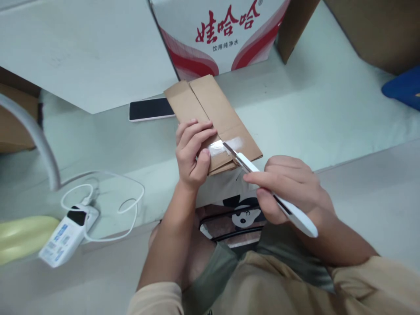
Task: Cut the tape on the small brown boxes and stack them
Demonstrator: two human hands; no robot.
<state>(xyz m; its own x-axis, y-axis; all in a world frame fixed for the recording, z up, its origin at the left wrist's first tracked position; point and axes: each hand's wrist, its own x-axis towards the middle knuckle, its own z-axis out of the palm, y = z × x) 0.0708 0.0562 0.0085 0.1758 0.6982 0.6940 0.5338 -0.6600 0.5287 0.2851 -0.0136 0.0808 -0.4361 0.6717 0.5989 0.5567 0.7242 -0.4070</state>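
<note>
A flattened brown cardboard box (218, 109) lies at an angle near the table's front edge. Across the seam between its flaps, close to the near end, runs a strip of clear tape (234, 142). My left hand (193, 148) presses on the box's left side, fingers curled over the top and the thumb beside the tape. In my right hand (292, 188) is a white utility knife (247, 162), its blade out and pointing up and left. The blade's tip is at the tape over the seam; whether it has gone through I cannot tell.
Behind the box stands a white carton with red lettering (223, 39), beside a large white panel (88, 57). A phone (151, 109) lies partly under the cardboard. At left are a white power bank (69, 236), its cable (136, 210) and a yellow object (26, 238).
</note>
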